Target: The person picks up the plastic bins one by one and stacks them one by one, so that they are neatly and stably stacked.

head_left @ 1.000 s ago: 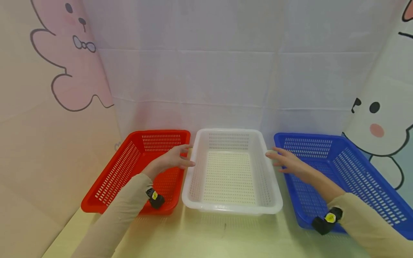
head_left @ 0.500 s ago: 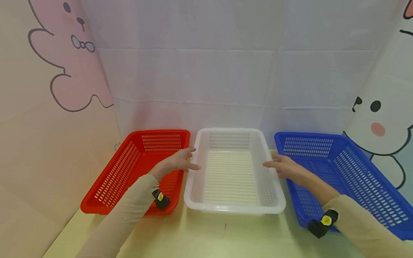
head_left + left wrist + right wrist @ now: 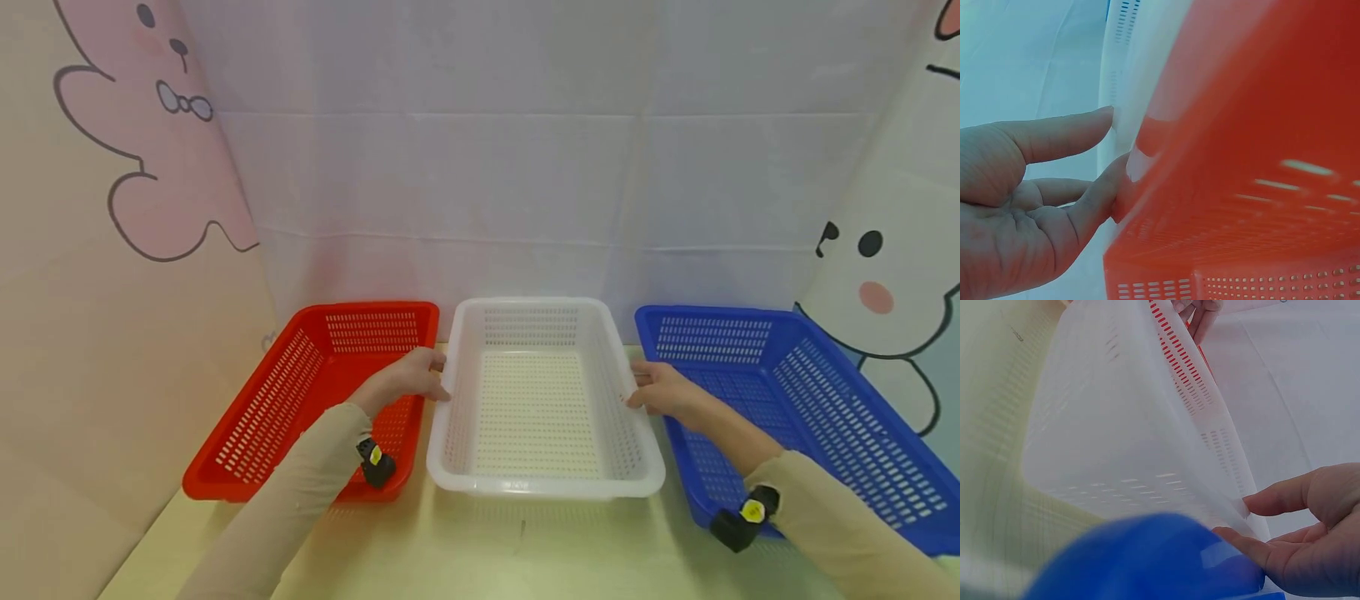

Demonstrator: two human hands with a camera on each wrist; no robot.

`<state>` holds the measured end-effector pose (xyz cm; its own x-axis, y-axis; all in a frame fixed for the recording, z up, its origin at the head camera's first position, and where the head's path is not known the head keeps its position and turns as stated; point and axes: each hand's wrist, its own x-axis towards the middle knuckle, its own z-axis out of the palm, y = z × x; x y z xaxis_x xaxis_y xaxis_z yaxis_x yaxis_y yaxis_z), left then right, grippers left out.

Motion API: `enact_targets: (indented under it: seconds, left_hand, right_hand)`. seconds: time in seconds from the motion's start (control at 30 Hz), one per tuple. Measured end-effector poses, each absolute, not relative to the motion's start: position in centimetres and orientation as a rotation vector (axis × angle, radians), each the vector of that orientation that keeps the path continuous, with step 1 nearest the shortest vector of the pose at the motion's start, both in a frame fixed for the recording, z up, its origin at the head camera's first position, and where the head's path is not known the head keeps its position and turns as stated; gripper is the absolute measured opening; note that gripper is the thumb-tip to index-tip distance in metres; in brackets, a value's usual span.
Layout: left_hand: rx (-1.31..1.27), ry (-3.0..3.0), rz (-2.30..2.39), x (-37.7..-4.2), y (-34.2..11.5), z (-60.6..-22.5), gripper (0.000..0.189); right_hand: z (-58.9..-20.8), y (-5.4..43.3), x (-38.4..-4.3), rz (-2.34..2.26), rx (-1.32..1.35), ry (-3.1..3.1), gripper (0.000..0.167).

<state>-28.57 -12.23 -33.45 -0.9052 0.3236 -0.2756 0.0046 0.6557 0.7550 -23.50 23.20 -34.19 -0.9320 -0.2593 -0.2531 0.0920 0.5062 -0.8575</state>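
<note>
A white plastic basket [image 3: 543, 485] with slotted walls stands in the middle of the head view, with nothing in it. My left hand [image 3: 412, 375] holds its left rim, thumb at the edge and fingers down in the narrow gap beside the red basket [image 3: 375, 308]. On the opposite side, my right hand [image 3: 663, 389] pinches the right rim; in the right wrist view the thumb lies against the white wall and the fingers are under the lip. Part of the left fingers is hidden behind the red rim in the left wrist view.
To the right stands a blue basket [image 3: 712, 312], its near wall partly behind my right forearm. All the baskets rest on a pale yellow table [image 3: 480, 550]. A white cloth [image 3: 480, 175] hangs behind them, with cartoon-printed cloth at both sides.
Both hands have come to the white basket's side rims and taken hold there. The white basket has shifted slightly to the right; the red and blue baskets stay in place.
</note>
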Motion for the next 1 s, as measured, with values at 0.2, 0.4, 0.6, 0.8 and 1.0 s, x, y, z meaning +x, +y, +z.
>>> enact_targets:
  seconds: [0.2, 0.4, 0.6, 0.8, 1.0]
  left_hand:
    - [0.221, 2.499, 1.140, -28.6, -12.0, -33.3, 0.041]
    - [0.229, 2.493, 1.149, -28.6, -12.1, -33.1, 0.047]
    - [0.221, 2.474, 1.168, -28.7, -12.5, -32.9, 0.058]
    - [0.228, 2.457, 1.190, -28.5, -13.0, -32.4, 0.056]
    - [0.174, 2.496, 1.164, -28.5, -13.6, -31.3, 0.064]
  right_hand:
    - [-34.3, 23.3, -23.6, -1.381, -0.117, 2.419, 0.076]
    - [-34.3, 23.5, -23.5, -1.399, -0.113, 2.420, 0.077]
    - [-34.2, 23.4, -23.3, -1.417, -0.128, 2.438, 0.077]
    - [-33.7, 22.9, -23.2, -1.450, -0.109, 2.471, 0.075]
    - [-32.5, 22.6, -23.1, -1.457, -0.109, 2.511, 0.074]
